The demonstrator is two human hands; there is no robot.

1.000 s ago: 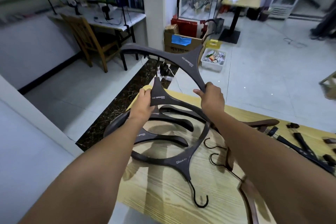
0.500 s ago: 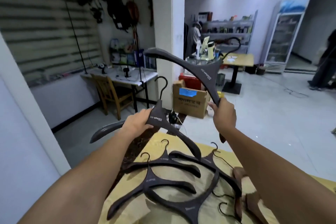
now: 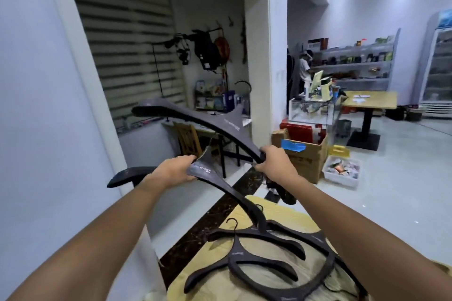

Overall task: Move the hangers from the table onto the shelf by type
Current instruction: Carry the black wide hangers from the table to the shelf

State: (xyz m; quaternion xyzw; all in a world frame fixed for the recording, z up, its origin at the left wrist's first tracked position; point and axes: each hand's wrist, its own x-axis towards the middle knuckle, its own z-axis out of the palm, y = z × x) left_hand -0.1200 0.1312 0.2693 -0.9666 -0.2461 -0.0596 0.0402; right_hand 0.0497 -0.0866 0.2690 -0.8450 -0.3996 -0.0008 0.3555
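Table [image 3: 288, 215], pale wood grain, low in view. Pile of dark hangers [image 3: 269, 252] lies flat on it, overlapping, perhaps three or four; the count is unclear. Two more dark hangers are held above the pile. Upper hanger [image 3: 203, 117] is tilted, its far arm up toward the window blind [image 3: 127, 32], with the right hand [image 3: 276, 164] curled round its near arm. Lower hanger [image 3: 205, 171] is gripped at its centre by the left hand [image 3: 171, 171], one arm sloping down toward the pile.

We record the lower hanger [image 3: 205, 172], in the left hand [image 3: 171, 172], and the upper hanger [image 3: 230, 123], in the right hand [image 3: 276, 166], as dark, smooth, matt, plastic-looking; the hangers [image 3: 238, 255] beneath both hands look alike, on a pale, matt wood-grain table [image 3: 281, 215].
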